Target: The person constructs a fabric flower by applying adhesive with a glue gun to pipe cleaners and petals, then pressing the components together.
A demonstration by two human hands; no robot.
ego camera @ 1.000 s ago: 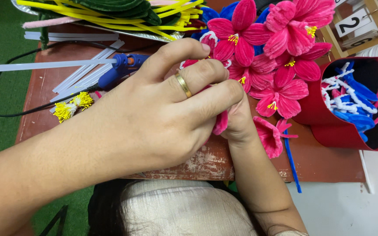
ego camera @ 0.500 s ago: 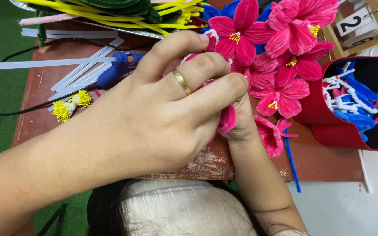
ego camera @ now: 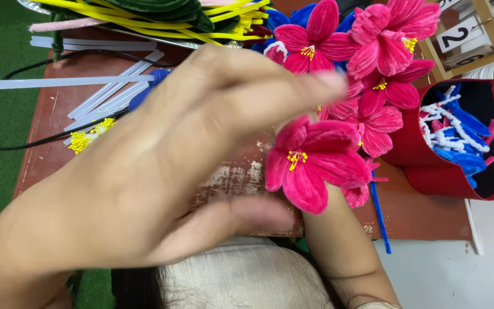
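Note:
My left hand (ego camera: 161,166) fills the foreground, blurred, with its fingers spread and nothing in it. Just right of its fingertips is a pink fuzzy flower (ego camera: 315,163) with a yellow centre. My right hand (ego camera: 333,223) comes up from below and holds that flower from underneath; its fingers are hidden behind the petals. A blue stem (ego camera: 379,212) hangs down beside the wrist. A bunch of similar pink flowers (ego camera: 384,51) lies just behind, on the worn brown table (ego camera: 418,212).
A red container (ego camera: 458,183) of blue and white fuzzy wires stands at the right. Clear glue sticks (ego camera: 104,97), yellow stamens (ego camera: 90,134), a blue glue gun (ego camera: 144,94) and its black cable (ego camera: 7,146) lie left. Yellow and green wires (ego camera: 161,14) are piled at the back.
My left hand was closed around the flower together with the right; it has let go, opened and lifted toward the camera. The whole flower now shows.

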